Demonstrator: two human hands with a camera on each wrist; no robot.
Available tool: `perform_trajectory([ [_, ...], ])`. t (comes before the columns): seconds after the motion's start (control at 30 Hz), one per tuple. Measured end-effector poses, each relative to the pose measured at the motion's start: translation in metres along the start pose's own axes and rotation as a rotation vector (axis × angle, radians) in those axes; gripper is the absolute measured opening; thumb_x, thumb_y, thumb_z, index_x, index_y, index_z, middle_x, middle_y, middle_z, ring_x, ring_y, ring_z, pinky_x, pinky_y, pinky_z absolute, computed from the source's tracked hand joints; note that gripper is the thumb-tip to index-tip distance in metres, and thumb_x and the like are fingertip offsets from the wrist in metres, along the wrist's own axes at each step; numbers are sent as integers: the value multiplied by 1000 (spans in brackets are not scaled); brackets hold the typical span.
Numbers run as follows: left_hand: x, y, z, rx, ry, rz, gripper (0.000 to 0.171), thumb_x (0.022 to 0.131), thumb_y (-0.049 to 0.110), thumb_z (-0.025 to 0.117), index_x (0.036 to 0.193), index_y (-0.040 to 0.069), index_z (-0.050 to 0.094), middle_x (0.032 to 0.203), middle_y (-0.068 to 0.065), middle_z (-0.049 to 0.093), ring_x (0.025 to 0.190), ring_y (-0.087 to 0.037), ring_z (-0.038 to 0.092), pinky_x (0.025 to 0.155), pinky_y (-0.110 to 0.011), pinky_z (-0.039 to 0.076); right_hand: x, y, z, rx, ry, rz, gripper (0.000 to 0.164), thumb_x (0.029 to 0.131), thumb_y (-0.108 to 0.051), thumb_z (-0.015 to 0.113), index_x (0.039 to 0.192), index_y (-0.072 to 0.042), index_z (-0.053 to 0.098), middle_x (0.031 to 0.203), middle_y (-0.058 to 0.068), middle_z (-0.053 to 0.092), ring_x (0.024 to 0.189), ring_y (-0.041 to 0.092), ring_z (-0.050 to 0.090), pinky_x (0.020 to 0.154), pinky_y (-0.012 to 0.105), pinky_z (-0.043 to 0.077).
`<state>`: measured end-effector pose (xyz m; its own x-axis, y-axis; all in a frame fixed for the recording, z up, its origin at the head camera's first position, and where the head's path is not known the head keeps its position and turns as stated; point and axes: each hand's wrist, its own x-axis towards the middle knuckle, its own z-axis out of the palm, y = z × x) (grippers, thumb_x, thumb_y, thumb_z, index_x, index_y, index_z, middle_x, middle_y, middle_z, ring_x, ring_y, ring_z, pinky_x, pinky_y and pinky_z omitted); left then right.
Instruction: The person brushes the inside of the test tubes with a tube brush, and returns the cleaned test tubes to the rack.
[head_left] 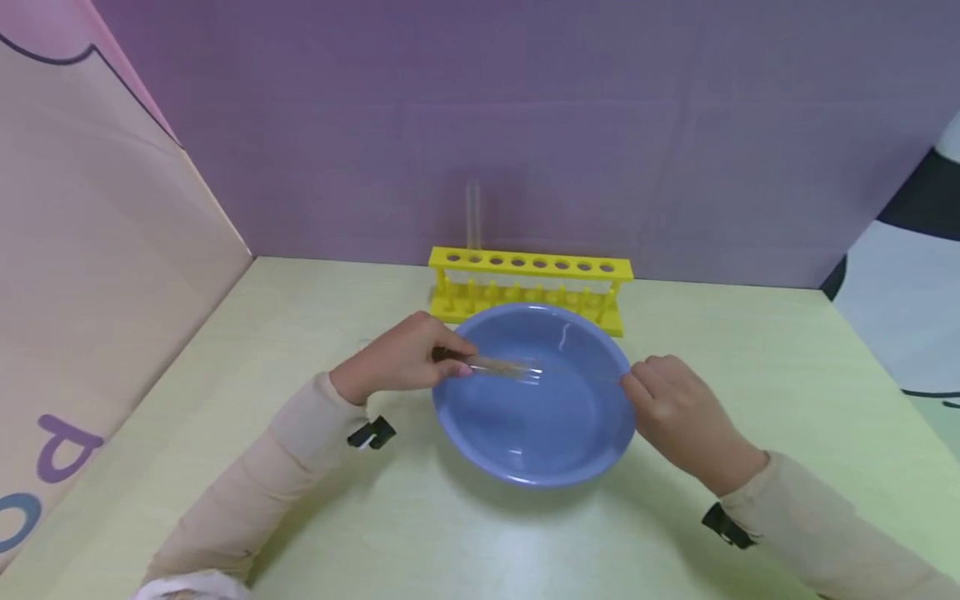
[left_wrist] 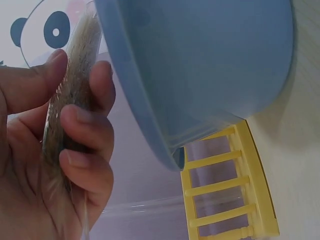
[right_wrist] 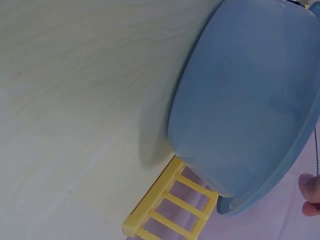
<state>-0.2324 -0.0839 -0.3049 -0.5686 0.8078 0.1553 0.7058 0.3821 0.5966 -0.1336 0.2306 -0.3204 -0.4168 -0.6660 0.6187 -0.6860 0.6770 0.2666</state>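
Observation:
My left hand (head_left: 416, 354) grips a clear glass test tube (head_left: 534, 372) lying almost level over the left part of a blue basin (head_left: 540, 450). Pale bristles of a test tube brush (left_wrist: 82, 55) fill the tube; thumb and curled fingers wrap round it in the left wrist view. On the other side, my right hand (head_left: 678, 412) is at the basin's right rim and pinches the brush's thin twisted wire handle (right_wrist: 316, 155). That wire crosses the basin toward the tube's mouth. Only fingertips of the right hand appear in the right wrist view.
Behind the basin stands a yellow test tube rack (head_left: 525, 265) with a row of holes. Another clear test tube (head_left: 473, 208) stands upright in its left part. A purple backdrop (head_left: 525, 125) rises at the back edge of the pale table (head_left: 330, 308).

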Motion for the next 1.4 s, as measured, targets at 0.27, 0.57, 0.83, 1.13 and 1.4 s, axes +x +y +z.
perform_trajectory([
  [0.27,3,-1,1,-37,-48,3,9,88,7,64,88,3,72,62,1,56,48,-4,37,46,-19,30,-2,-2,5,-36,41,-82,22,87,5,36,76,8,54,69,16,51,59,28,46,50,38,42],
  [0.57,5,3,2,-70,-89,-20,11,90,6,61,86,3,71,65,-5,60,50,-6,40,47,-20,32,2,-7,4,-61,33,-96,42,100,-5,22,77,7,56,70,16,55,60,27,49,51,37,45],
  [0.83,6,3,3,-74,-95,-25,11,90,6,61,89,2,72,68,-4,64,51,-7,43,48,-21,35,9,-10,7,-44,20,-83,43,98,-3,19,76,5,55,70,14,54,61,26,49,52,36,44],
  [1.13,8,5,6,-78,-93,-24,12,91,6,61,92,1,72,70,-5,66,50,-6,43,47,-20,34,15,-11,9,7,-31,-11,19,62,15,65,73,4,56,69,14,56,61,25,49,54,35,43],
  [1.4,11,5,8,-81,-80,2,12,91,7,61,91,1,71,69,-6,65,51,-7,44,49,-21,36,20,-12,10,49,-43,36,19,59,15,62,70,2,54,68,13,57,62,24,52,55,34,43],
])
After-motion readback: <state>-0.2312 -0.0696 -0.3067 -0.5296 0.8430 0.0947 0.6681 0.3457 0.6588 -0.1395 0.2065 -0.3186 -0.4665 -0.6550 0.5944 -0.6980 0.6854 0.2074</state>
